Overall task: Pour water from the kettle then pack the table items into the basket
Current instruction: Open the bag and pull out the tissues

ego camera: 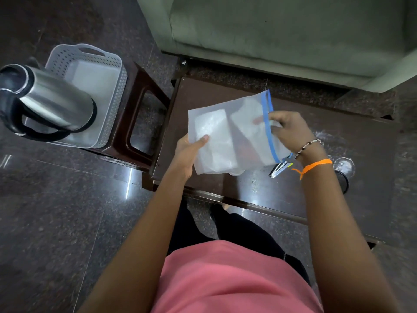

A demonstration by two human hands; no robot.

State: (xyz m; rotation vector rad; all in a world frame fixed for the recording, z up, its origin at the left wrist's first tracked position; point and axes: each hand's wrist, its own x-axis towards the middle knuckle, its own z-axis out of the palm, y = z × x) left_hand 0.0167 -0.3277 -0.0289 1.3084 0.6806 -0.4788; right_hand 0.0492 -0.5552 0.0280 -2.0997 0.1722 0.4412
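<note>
A frosted zip bag (234,134) with a blue seal strip hangs above the dark brown table (361,141). My left hand (188,152) grips its bottom left corner, thumb on top. My right hand (286,129) pinches the blue strip at the bag's mouth. Pale, flat things show through the plastic; I cannot tell what they are. The steel kettle (52,98) with a black handle stands at the near end of the grey perforated basket (112,91) at the left. A small metal clip-like tool (281,169) lies on the table under my right wrist.
The basket rests on a dark brown stool (140,123) left of the table. A glass (343,168) stands on the table behind my right forearm. A green sofa (282,30) runs along the far side. The floor is dark polished stone.
</note>
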